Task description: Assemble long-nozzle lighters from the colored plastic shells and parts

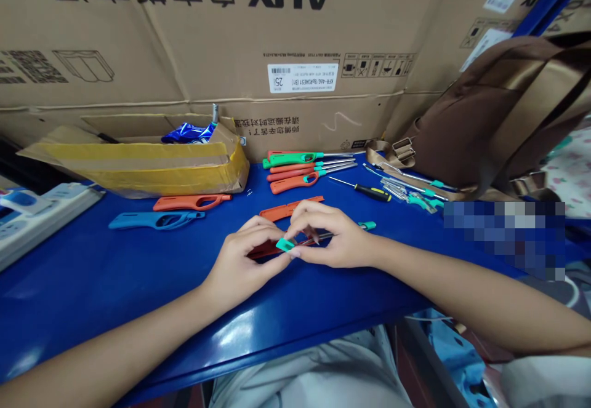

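Both my hands meet at the middle of the blue table (115,272). My left hand (244,260) pinches a small teal plastic piece (285,245) against an orange lighter shell half (263,249) lying under it. My right hand (332,236) is closed on a thin metal rod (323,236) with a teal tip (368,226), its fingertips touching the teal piece. Another orange shell half (286,210) lies just behind my hands.
An orange (189,202) and a blue lighter body (152,220) lie left. A pile of assembled lighters (300,171), a black-handled screwdriver (364,191) and loose rods (410,196) lie behind. A taped carton (138,168), a power strip (37,211), a brown bag (498,119) and big boxes (231,39) ring the table.
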Demonstrator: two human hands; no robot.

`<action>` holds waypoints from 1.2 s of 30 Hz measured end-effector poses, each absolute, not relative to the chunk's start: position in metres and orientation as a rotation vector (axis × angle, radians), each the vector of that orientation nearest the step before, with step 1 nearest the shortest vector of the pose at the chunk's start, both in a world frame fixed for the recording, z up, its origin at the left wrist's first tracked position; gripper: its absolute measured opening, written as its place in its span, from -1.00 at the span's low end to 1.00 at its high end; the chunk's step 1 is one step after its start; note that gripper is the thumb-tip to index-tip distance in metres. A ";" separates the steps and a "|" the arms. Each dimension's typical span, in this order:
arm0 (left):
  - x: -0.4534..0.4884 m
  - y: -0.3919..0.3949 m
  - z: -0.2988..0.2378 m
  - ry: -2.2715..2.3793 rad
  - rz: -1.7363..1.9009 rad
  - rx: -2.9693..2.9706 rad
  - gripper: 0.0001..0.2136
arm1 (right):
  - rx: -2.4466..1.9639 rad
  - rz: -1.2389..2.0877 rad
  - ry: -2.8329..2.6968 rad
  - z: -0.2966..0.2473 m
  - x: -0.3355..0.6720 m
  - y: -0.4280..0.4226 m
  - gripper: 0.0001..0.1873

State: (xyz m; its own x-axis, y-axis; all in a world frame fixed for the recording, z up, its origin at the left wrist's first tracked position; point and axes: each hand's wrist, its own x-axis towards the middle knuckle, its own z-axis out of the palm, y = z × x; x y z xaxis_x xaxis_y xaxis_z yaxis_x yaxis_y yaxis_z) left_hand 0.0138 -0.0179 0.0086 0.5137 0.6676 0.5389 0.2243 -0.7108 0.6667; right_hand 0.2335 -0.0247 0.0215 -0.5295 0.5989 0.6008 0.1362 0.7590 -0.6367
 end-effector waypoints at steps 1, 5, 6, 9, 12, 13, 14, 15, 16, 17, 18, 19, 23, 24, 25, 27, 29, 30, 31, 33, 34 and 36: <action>0.014 -0.017 0.009 0.722 1.112 2.238 -0.94 | -0.543 0.648 -2.086 0.022 0.235 -0.024 -0.84; 0.015 -0.016 0.009 0.708 1.080 2.278 -0.95 | -0.537 0.592 -2.132 0.025 0.240 -0.024 -0.86; 0.015 -0.015 0.009 0.706 1.069 2.291 -0.94 | -0.538 0.585 -2.138 0.026 0.241 -0.024 -0.86; 0.015 -0.015 0.010 0.699 1.051 2.323 -0.94 | -0.559 0.583 -2.157 0.030 0.243 -0.026 -0.87; 0.015 -0.015 0.012 0.682 1.049 2.344 -0.96 | -0.584 0.577 -2.186 0.033 0.244 -0.027 -0.90; 0.015 -0.015 0.013 0.677 1.051 2.351 -0.96 | -0.585 0.566 -2.196 0.033 0.245 -0.027 -0.92; 0.015 -0.015 0.013 0.676 1.055 2.360 -0.96 | -0.584 0.550 -2.203 0.034 0.246 -0.027 -0.92; 0.015 -0.015 0.014 0.676 1.061 2.370 -0.97 | -0.585 0.529 -2.212 0.035 0.247 -0.027 -0.92; 0.014 -0.015 0.014 0.675 1.064 2.383 -0.97 | -0.589 0.502 -2.226 0.036 0.249 -0.026 -0.90; 0.014 -0.015 0.014 0.677 1.063 2.397 -0.97 | -0.598 0.467 -2.251 0.037 0.251 -0.026 -0.89; 0.013 -0.014 0.014 0.680 1.059 2.411 -0.96 | -0.610 0.423 -2.285 0.038 0.253 -0.025 -0.87; 0.012 -0.014 0.014 0.685 1.051 2.426 -0.96 | -0.623 0.371 -2.328 0.039 0.255 -0.025 -0.85; 0.010 -0.012 0.013 0.701 1.028 2.472 -0.94 | -0.675 0.149 -2.510 0.043 0.260 -0.026 -0.80; 0.010 -0.011 0.013 0.697 1.027 2.477 -0.94 | -0.681 0.111 -2.544 0.043 0.261 -0.027 -0.79; 0.010 -0.011 0.013 0.692 1.024 2.481 -0.94 | -0.689 0.085 -2.571 0.044 0.261 -0.028 -0.77; 0.010 -0.011 0.014 0.690 1.013 2.486 -0.93 | -0.707 0.067 -2.607 0.044 0.261 -0.029 -0.75; 0.009 -0.011 0.015 0.710 0.995 2.494 -0.92 | -0.749 0.070 -2.609 0.044 0.262 -0.030 -0.74; 0.008 -0.011 0.015 0.726 0.980 2.501 -0.90 | -0.774 0.070 -2.598 0.044 0.262 -0.029 -0.74; 0.007 -0.011 0.016 0.747 0.960 2.511 -0.88 | -0.799 0.065 -2.583 0.044 0.263 -0.029 -0.74; 0.004 -0.009 0.018 0.794 0.891 2.542 -0.85 | -0.839 0.054 -2.546 0.044 0.266 -0.027 -0.75; 0.002 -0.008 0.018 0.817 0.846 2.561 -0.83 | -0.852 0.051 -2.534 0.045 0.267 -0.026 -0.75; 0.000 -0.006 0.019 0.861 0.756 2.597 -0.80 | -0.876 0.060 -2.527 0.045 0.269 -0.024 -0.77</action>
State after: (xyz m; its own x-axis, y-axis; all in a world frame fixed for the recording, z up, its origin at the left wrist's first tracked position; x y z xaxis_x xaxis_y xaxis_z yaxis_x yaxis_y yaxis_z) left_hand -0.0002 -0.0064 0.0191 0.6815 0.6222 0.3854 0.4631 -0.7743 0.4312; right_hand 0.2692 -0.0239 0.0449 -0.6902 0.5955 0.4110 0.5754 0.7961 -0.1873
